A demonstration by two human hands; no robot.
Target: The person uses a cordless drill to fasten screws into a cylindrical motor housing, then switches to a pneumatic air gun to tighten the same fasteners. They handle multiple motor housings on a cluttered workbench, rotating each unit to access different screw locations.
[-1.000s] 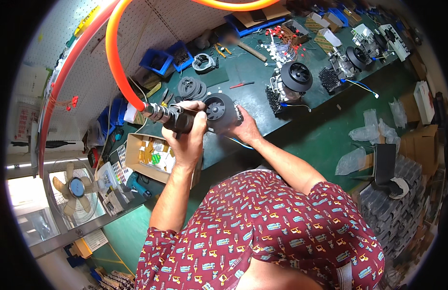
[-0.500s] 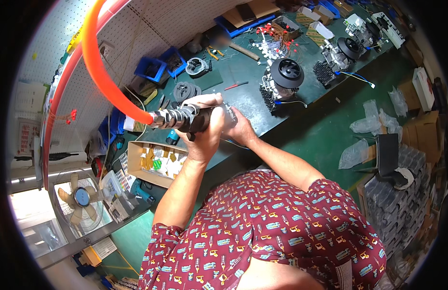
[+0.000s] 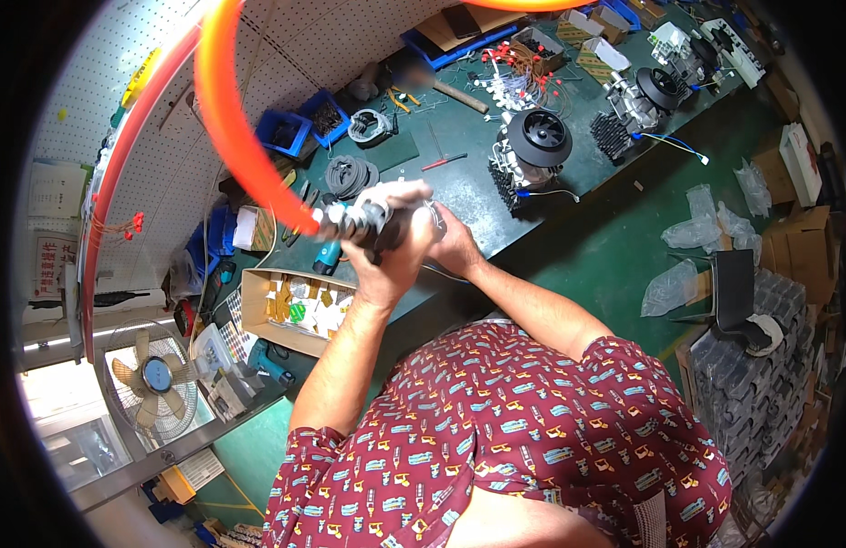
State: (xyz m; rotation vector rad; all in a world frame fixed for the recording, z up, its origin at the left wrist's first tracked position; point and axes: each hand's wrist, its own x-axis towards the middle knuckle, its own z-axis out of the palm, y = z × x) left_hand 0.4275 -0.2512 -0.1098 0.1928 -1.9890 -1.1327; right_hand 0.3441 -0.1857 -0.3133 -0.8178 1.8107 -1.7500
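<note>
My left hand [image 3: 400,260] is wrapped round a dark hand-held air tool [image 3: 395,226], with metal fittings at its back end and a bright orange air hose [image 3: 236,137] curving up from them. Motion blurs the tool and its exact kind does not show. Close against it, my right hand [image 3: 456,245] has its fingers curled round a small silvery metal part [image 3: 436,216], mostly covered by both hands. Just beyond on the green bench lie a red-handled T-shaped tool [image 3: 444,162] and rings of grey tubing [image 3: 350,173].
Machine units with black fan wheels, one [image 3: 540,137] nearest, stand along the bench's right. A cardboard box [image 3: 258,301] of small packets sits beside my left forearm. Blue bins [image 3: 284,133], a teal power tool [image 3: 327,258] and a fan [image 3: 156,374] are to the left.
My left hand has shifted slightly right with the air tool, nearer my right hand. The orange hose has swung right, and a loop of it now shows at the top edge.
</note>
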